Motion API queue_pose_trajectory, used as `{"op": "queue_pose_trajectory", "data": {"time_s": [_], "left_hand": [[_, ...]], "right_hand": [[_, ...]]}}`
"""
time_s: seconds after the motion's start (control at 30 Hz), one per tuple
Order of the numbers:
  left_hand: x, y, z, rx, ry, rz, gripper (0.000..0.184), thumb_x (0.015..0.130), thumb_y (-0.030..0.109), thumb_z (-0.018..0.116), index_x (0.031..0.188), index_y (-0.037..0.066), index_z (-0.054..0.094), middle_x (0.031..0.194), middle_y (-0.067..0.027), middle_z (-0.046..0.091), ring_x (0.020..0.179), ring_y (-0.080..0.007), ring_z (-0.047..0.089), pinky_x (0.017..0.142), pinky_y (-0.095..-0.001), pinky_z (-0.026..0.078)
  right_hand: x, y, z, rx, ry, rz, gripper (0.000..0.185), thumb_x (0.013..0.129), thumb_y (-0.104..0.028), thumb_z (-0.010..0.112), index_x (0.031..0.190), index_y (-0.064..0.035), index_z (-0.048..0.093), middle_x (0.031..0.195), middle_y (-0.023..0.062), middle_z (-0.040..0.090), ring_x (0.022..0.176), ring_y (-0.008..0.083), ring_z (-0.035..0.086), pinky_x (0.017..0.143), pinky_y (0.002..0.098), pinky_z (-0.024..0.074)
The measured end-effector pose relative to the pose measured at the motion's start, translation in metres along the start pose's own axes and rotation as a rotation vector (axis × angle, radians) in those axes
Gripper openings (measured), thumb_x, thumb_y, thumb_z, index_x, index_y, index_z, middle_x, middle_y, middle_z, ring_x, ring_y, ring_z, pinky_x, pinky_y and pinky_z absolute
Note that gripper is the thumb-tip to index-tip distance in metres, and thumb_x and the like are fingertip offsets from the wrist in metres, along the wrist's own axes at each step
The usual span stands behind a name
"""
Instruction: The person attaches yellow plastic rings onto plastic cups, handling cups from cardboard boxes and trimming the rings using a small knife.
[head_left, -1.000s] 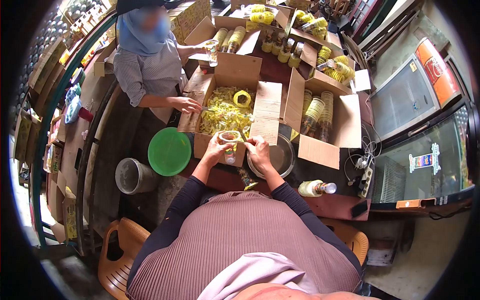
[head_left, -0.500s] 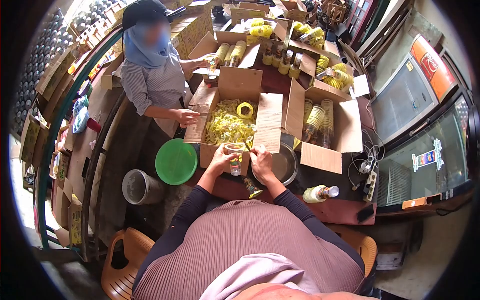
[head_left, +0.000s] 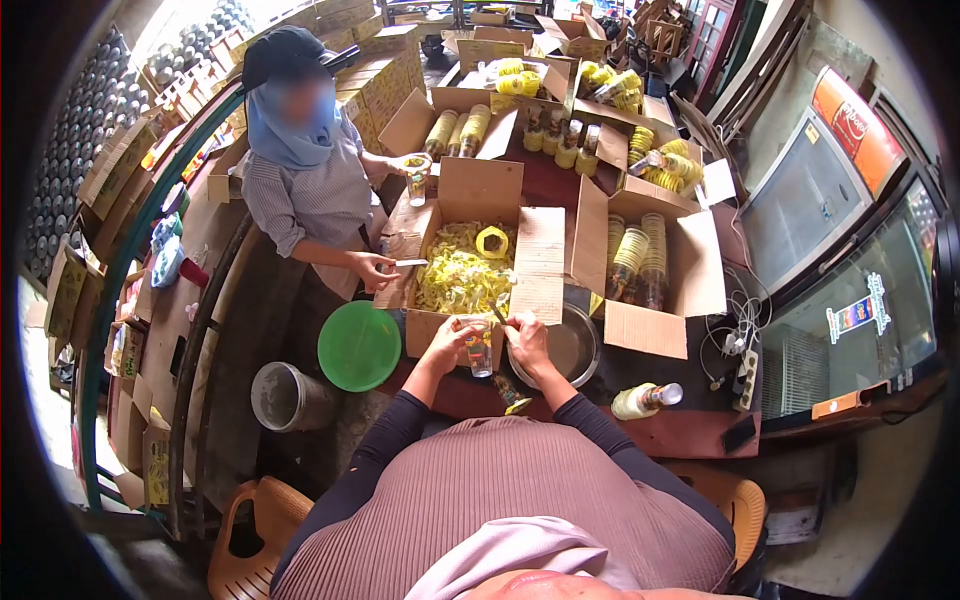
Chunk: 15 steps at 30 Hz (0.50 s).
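My left hand (head_left: 449, 345) grips one loose cup (head_left: 480, 352), right hand (head_left: 527, 340) pinches a thin tool (head_left: 498, 313). Cup stacks (head_left: 653, 248) boxed beyond right fingers; this one isn't.

On the reddish table (head_left: 680, 436), at centre, can see open carton (head_left: 541, 265) and metal bowl (head_left: 592, 352); toward lower right, lying stacked cups (head_left: 634, 402) and black phone (head_left: 739, 434).

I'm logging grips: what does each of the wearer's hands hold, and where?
The left hand holds a clear plastic cup by its upper side, near the rim. The right hand holds a thin dark tool by its near end.
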<state>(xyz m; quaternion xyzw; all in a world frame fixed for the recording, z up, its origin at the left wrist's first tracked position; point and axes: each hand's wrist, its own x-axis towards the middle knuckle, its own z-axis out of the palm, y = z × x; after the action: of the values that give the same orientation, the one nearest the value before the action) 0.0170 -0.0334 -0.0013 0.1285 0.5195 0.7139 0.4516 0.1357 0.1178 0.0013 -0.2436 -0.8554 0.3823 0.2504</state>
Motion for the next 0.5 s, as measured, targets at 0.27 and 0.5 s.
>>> {"op": "queue_pose_trajectory", "data": {"time_s": [0.27,0.5], "left_hand": [[-0.008,0.003,0.008,0.048,0.100,-0.018,0.046,0.082,0.017,0.073,0.121,0.007,0.051,0.111,-0.0061,0.060,0.091,-0.0146,0.059,0.074,-0.0365,0.054],[-0.009,-0.001,0.004,0.064,0.061,0.088,0.043,0.082,0.010,0.069,0.121,0.006,0.052,0.108,-0.0037,0.062,0.090,-0.0133,0.060,0.066,-0.0325,0.055]], "right_hand": [[0.005,0.029,0.002,0.466,-0.206,0.320,0.020,0.082,-0.013,0.071,0.095,0.0009,0.066,0.081,0.0037,0.068,0.071,0.0081,0.059,0.066,0.0252,0.0495],[-0.001,0.032,-0.008,0.447,-0.213,0.284,0.015,0.082,-0.011,0.070,0.093,-0.0007,0.065,0.079,0.0020,0.066,0.071,0.0072,0.057,0.066,0.0241,0.0471]]}}
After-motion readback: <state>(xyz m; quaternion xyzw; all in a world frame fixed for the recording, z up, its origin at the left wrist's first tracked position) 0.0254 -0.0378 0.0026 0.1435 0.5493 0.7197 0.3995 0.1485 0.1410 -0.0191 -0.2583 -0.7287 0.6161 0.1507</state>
